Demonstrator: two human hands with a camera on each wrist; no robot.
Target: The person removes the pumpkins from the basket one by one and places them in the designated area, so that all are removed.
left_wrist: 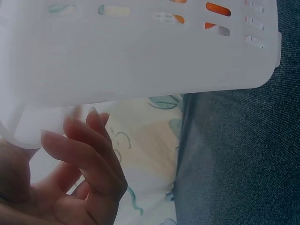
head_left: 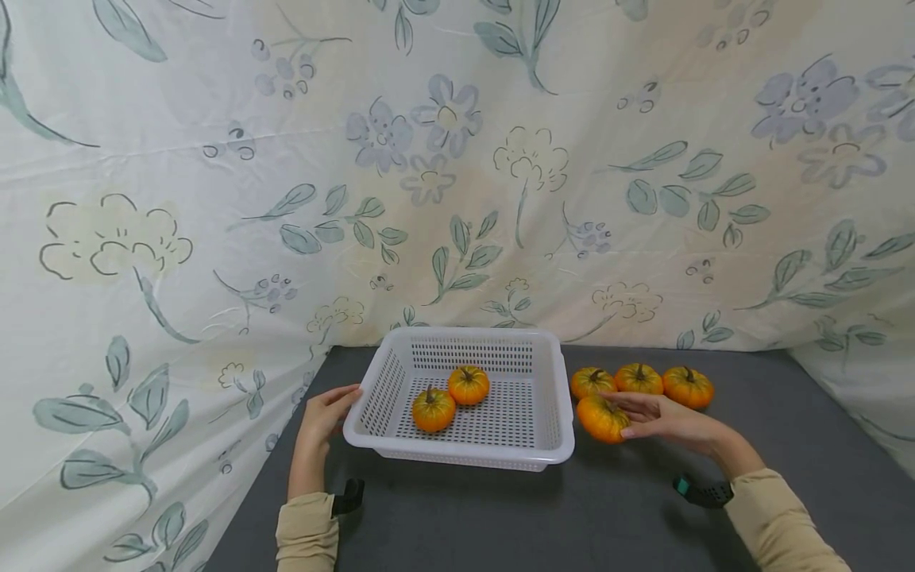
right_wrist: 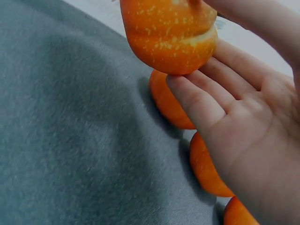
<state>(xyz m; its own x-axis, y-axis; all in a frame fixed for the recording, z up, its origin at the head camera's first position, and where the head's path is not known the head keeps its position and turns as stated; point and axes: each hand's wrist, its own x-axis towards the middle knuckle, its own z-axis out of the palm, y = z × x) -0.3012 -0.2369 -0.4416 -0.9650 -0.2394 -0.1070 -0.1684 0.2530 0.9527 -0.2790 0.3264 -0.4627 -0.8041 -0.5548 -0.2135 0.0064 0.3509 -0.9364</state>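
Note:
A white plastic basket (head_left: 457, 454) with slotted walls holds two small orange pumpkins, one pumpkin (head_left: 433, 409) nearer the front and another pumpkin (head_left: 469, 385) behind it. At the basket's left side, my left hand (head_left: 330, 413) grips the rim; the left wrist view shows its fingers (left_wrist: 89, 145) curled below the edge. My right hand (head_left: 668, 421) holds a small pumpkin (head_left: 602, 419) between thumb and fingers, just off the basket's right side. In the right wrist view, this pumpkin (right_wrist: 171, 40) is raised off the table, its underside against the fingertips.
Three more pumpkins stand in a row behind the right hand: a left one (head_left: 590, 381), a middle one (head_left: 638, 378) and a right one (head_left: 689, 387). Dark grey cloth covers the table (head_left: 486, 516). A floral curtain (head_left: 457, 159) hangs behind and at the sides.

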